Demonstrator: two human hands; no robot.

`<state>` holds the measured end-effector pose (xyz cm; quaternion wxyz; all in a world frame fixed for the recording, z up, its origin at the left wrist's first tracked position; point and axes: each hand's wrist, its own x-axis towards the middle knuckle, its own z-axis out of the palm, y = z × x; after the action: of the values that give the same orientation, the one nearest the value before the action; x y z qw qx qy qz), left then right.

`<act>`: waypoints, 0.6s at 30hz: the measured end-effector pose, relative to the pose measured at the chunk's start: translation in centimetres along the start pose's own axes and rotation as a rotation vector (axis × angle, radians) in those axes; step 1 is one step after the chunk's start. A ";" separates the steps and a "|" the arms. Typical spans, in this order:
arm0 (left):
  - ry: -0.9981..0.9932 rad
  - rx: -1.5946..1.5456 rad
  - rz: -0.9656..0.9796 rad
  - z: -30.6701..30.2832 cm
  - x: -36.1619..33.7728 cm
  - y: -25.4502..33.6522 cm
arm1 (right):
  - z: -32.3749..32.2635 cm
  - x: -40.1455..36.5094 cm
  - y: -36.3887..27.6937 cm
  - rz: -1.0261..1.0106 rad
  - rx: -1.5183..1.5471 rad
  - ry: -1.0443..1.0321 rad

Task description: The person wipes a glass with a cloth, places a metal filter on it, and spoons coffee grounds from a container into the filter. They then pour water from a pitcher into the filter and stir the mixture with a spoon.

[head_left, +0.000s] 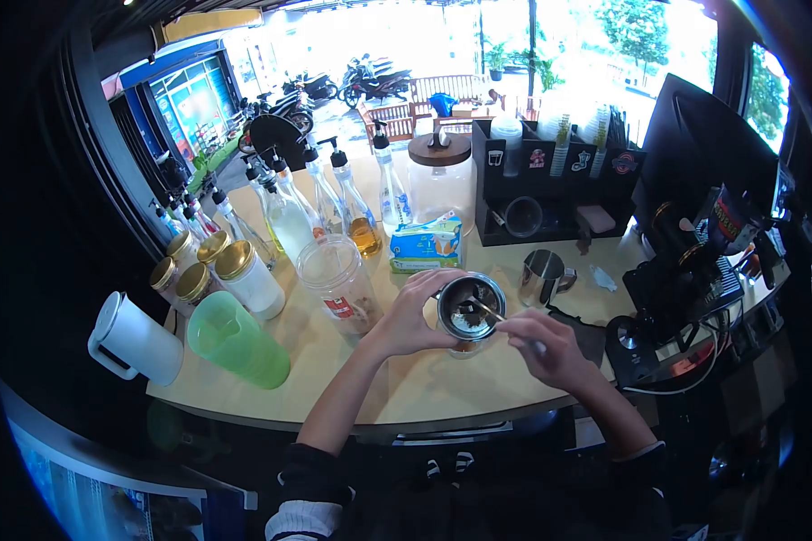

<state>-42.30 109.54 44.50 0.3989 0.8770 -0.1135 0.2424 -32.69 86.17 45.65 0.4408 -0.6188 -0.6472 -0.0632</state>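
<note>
My left hand [408, 314] is wrapped around the side of a metal cup [460, 290], whose mouth faces me. Inside it I see something white and something dark, too small to name. In my right hand [547, 346] is a thin metal spoon [487, 309], its far end down inside the cup. Just below the cup shows part of a clear vessel [469, 346] with brownish contents, mostly hidden. Left of my left hand stands a clear plastic jar [329, 270] with a red label. A blue and green packet [426, 245] lies behind the cup.
Pump bottles [356, 221] and gold-lidded jars [248, 279] crowd the left. A green pitcher [239, 341] and white jug [145, 338] stand near the front left. Another metal pitcher [541, 275] is to the right, before a black cup organizer [550, 194]. Black machinery [672, 284] occupies the right.
</note>
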 end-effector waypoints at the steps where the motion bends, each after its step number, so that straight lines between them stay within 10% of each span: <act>1: -0.008 -0.002 0.019 0.0 0.1 0.0 | -0.1 0.0 -0.1 0.000 -0.002 0.002; 18: -0.032 0.048 0.003 -0.8 0.1 -0.4 | -1.2 0.9 0.4 0.069 0.193 -0.103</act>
<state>-42.32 110.41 44.69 0.3757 0.8900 -0.1154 0.2314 -31.58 86.16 46.76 0.4665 -0.5976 -0.6504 0.0463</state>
